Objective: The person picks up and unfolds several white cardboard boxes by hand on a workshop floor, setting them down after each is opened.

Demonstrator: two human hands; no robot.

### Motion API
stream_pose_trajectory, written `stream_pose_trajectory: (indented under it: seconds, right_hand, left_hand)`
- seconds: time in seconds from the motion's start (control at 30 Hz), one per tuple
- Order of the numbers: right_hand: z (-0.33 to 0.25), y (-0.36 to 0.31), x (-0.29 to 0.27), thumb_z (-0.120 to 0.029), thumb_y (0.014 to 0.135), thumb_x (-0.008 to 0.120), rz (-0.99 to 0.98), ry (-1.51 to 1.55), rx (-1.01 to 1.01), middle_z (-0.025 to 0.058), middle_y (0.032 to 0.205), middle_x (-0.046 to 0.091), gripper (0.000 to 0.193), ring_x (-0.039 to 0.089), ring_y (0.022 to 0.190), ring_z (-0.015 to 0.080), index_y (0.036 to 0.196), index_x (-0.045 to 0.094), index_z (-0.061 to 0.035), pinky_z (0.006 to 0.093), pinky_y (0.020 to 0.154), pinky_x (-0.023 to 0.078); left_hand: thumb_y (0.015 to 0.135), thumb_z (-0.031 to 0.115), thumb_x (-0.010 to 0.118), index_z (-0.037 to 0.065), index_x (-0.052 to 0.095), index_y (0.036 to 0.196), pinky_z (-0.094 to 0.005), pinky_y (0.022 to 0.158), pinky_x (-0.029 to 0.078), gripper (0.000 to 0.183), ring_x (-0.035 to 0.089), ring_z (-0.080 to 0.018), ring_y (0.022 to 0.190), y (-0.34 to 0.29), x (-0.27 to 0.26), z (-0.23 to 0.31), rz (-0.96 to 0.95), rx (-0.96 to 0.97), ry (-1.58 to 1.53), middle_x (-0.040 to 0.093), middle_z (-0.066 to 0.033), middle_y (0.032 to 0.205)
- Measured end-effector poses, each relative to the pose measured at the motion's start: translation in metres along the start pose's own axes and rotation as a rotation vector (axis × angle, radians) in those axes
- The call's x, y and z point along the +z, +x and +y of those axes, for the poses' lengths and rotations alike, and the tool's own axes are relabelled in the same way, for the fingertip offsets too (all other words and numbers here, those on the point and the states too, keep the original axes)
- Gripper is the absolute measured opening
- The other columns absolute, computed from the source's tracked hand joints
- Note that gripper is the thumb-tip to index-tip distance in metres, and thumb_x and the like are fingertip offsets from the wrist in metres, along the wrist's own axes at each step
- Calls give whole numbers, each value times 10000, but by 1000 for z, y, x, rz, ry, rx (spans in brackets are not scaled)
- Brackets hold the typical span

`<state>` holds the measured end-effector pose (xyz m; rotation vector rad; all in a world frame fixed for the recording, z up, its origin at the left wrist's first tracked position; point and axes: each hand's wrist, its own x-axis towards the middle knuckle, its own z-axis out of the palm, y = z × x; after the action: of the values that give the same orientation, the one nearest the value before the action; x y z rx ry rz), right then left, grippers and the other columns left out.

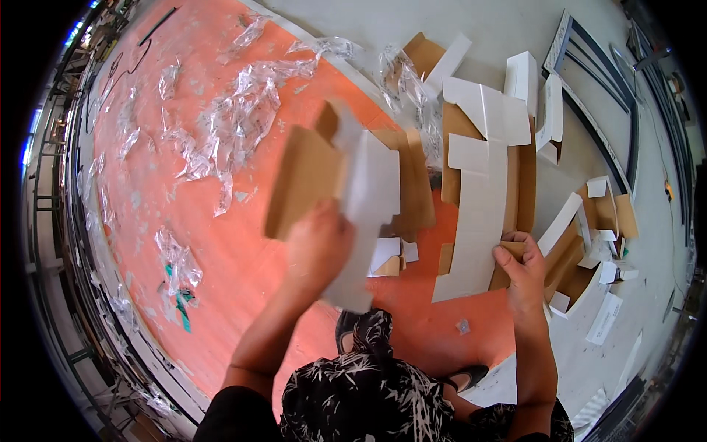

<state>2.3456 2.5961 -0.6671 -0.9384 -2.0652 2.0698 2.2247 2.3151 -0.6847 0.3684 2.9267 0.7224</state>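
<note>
My left hand (322, 243) is closed on an opened cardboard box (305, 177), brown inside and white outside, held up in front of me. Both the hand and this box are blurred by motion. On the other side, my right hand (523, 265) pinches a brown flap at the near end of a long white cardboard box (480, 214), its thumb on top. That box is unfolded, with side flaps sticking out, and stretches away from me. Behind the left box another brown cardboard piece (412, 177) shows in part.
Crumpled clear plastic wrap (239, 121) lies over the orange floor (228, 272) at the left. A small white carton piece (392, 256) is between my hands. Opened boxes (571, 269) lie at the right, near a dark metal frame (622, 99). My shoes are at the bottom.
</note>
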Motion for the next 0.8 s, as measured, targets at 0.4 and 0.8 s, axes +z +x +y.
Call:
stream_pose_trajectory:
  seconds: [0.4,0.8]
  right_hand:
    - [-13,-12,79,-167,812,706,-169,-12,83,59,933,633,295,587,874,128,1023,572,-10,255,781,468]
    - [135,41,123,-223,751,697,18,-704,107,157,892,672,252,643,853,324,909,628,-39,409,723,502]
  left_hand:
    - [860,209,575,23,588,990,-440,785,491,228,588,-361,891,-34,144,-24,-117,281,-305,588,-187,1001]
    - [824,155,576,82,653,1093,-486,1090,270,289,465,-232,1209,-84,122,-37,-51,419,68,563,-46,1229]
